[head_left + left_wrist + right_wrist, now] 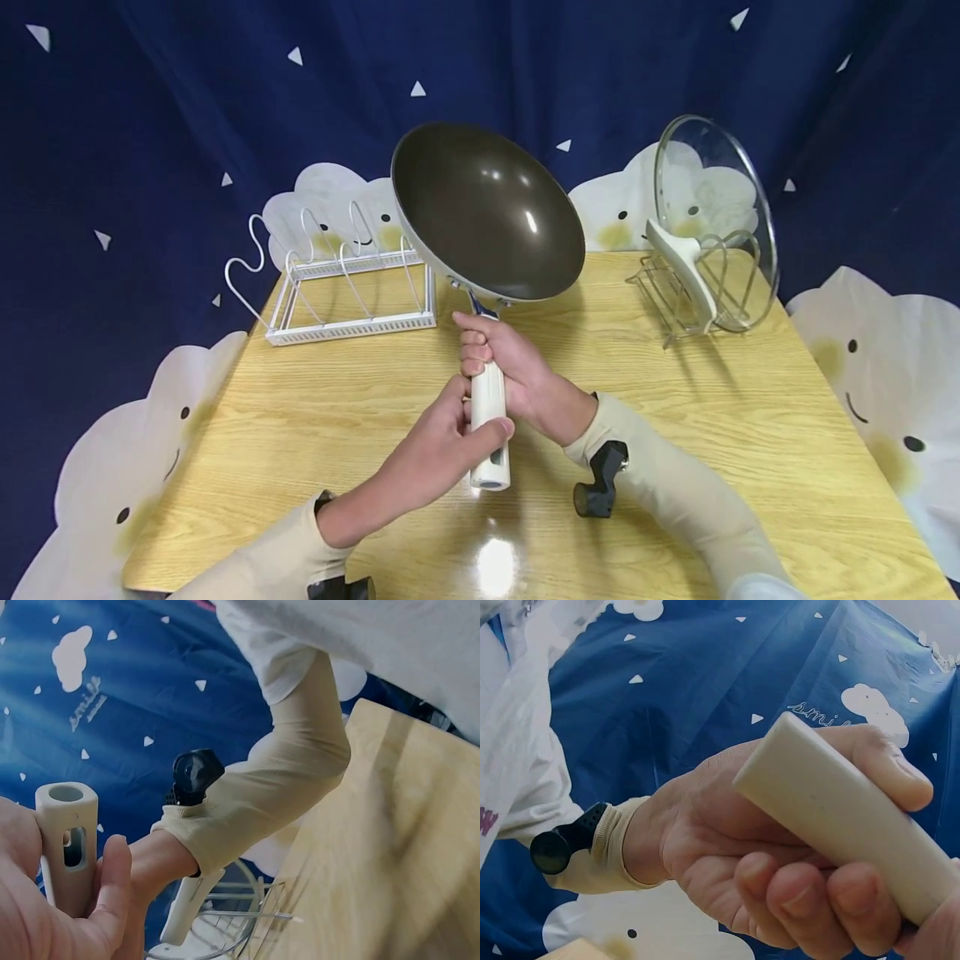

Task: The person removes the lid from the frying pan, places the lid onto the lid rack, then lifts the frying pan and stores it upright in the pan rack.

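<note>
A frying pan (487, 212) with a dark brown inside and a pale handle is held up over the table, its bowl tilted toward me. My right hand (517, 367) grips the upper handle close to the pan, fingers wrapped round it and thumb lying along it. Lower down, my left hand (442, 446) holds the same handle, its thumb across the front. In the left wrist view the handle's end (67, 840), with a slot in it, pokes out from the left hand. The right wrist view shows the left hand's fingers (802, 892) curled round the handle (840, 810).
A white wire rack (352, 327) stands at the back left of the wooden table (330, 417). At the back right, a glass lid (757, 196) with a white handle leans upright in a metal stand (667, 312). Behind hangs a dark blue curtain (495, 50) with clouds.
</note>
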A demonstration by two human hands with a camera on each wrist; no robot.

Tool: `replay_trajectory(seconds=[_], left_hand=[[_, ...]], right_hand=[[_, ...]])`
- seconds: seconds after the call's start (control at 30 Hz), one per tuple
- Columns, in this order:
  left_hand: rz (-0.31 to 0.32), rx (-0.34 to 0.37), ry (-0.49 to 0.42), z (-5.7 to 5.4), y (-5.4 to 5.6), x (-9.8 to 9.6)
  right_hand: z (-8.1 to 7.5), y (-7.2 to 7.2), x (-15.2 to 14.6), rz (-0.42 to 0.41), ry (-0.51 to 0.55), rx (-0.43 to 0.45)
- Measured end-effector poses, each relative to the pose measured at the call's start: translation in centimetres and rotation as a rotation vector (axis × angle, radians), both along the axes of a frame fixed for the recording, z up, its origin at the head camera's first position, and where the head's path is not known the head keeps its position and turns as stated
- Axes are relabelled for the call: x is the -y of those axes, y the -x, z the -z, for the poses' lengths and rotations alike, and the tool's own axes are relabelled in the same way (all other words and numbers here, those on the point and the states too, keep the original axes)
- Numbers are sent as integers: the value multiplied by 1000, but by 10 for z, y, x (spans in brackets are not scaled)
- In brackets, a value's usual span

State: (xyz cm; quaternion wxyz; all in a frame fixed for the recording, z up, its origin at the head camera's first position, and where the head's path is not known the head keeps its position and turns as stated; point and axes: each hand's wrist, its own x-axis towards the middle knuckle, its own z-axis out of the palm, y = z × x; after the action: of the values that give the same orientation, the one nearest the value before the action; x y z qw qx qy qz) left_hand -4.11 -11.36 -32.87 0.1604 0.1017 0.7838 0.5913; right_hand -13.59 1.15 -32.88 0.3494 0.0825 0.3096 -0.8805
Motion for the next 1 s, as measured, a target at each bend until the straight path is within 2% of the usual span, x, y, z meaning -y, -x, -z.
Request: replay_trajectory(seconds=[0.3,0.57,1.0], left_hand=[[-26,-47,7,-8,7,5],[-32,-57,-9,-17,10,10],[-61,-118,65,-35,14,20]], right_hand=[[-11,9,6,-20,69,-18],[-18,15,11,-55,125,-46],[-33,23,23,-95,222,-60]])
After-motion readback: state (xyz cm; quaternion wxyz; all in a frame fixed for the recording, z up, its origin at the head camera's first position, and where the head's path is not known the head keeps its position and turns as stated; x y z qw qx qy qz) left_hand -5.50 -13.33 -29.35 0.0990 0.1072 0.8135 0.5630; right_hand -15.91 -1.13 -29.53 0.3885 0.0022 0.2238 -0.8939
